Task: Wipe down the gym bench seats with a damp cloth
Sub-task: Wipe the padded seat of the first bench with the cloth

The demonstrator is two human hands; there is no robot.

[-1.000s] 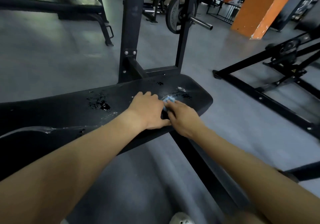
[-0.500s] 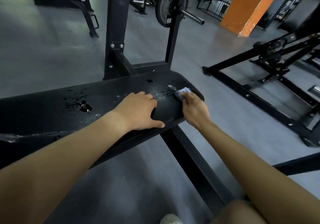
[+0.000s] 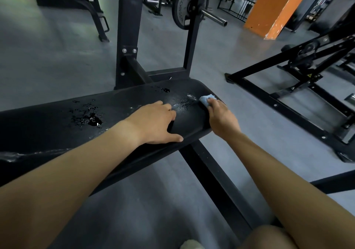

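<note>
The single head-worn view looks steeply down, close over the bench pad point(image 3: 57, 129), across the gym floor point(image 3: 48, 56).

**Bare arms, a bare knee, pale footwear**

Both arms are uncovered from the lower edge of the view up to the wrists. The left forearm point(image 3: 76, 164) and right forearm point(image 3: 278, 172) look slim, and the wide lens broadens them close to the camera. The left hand point(image 3: 153, 122) and right hand point(image 3: 221, 117) are bare, with plain knuckles. A bare knee point(image 3: 269, 237) shows at the bottom, and beside it a rounded whitish tip point(image 3: 191, 244), possibly a shoe toe or sock.
</note>
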